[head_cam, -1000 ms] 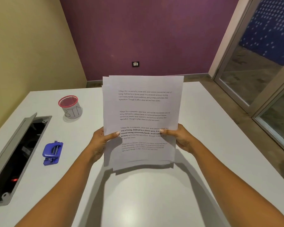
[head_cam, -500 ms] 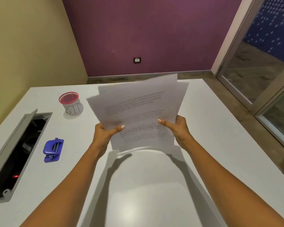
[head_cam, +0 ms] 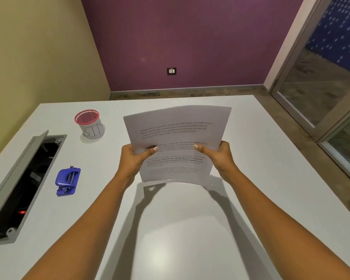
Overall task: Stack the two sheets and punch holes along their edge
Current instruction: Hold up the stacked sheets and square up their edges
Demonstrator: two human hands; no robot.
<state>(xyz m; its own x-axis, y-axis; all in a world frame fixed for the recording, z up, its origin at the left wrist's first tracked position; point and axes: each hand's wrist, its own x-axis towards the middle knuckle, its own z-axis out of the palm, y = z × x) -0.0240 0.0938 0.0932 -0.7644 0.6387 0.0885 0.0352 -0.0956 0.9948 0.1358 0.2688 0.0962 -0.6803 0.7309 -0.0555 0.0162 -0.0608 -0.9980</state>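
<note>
Standing at a glossy white tabletop in a small room. Holding the printed sheets up off the surface over the tabletop's middle, stacked close with edges nearly flush, bowed a little, bottom edge clear of the surface and a shadow cast beneath. Gripping the stack's left edge with the left hand, thumb laid across the front, the other fingers hidden behind the paper. Gripping the right edge likewise with the right hand, thumb in front. Near the tabletop's left edge, a blue hole punch, lying flat and untouched, well apart from the sheets. Just left of it, sunk into the surface along that same edge, a grey cable hatch with its lid tilted open over a dark cavity and a small red glow inside. Toward the far left corner, a red-rimmed mesh cup wrapped in a paper label reading BIN. Soft glare on the near middle of the surface. Beyond the far edge, a purple wall with one wall socket low down and a pale skirting. On the left, a yellow wall. On the right, framed glass doors above a mottled brown floor.
</note>
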